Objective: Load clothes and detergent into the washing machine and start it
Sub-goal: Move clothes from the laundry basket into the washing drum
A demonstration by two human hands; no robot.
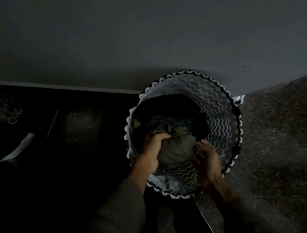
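Note:
A round laundry basket (pixel 220 101) with a grey-and-white zigzag lining and a black-and-white rim stands on the floor against a grey wall. Inside lie dark clothes (pixel 166 107), a striped piece and a crumpled grey-green garment (pixel 177 147). My left hand (pixel 154 147) reaches into the basket and is closed on the upper left of the grey-green garment. My right hand (pixel 208 159) is inside the basket at the garment's right edge, fingers spread and touching the cloth; whether it grips is unclear. No washing machine or detergent is in view.
The room is very dim. A speckled floor (pixel 281 142) stretches to the right of the basket. At the left lie a white tube-like thing (pixel 20 146), a thin stick (pixel 52 123) and a tangled heap (pixel 0 109) on a dark floor.

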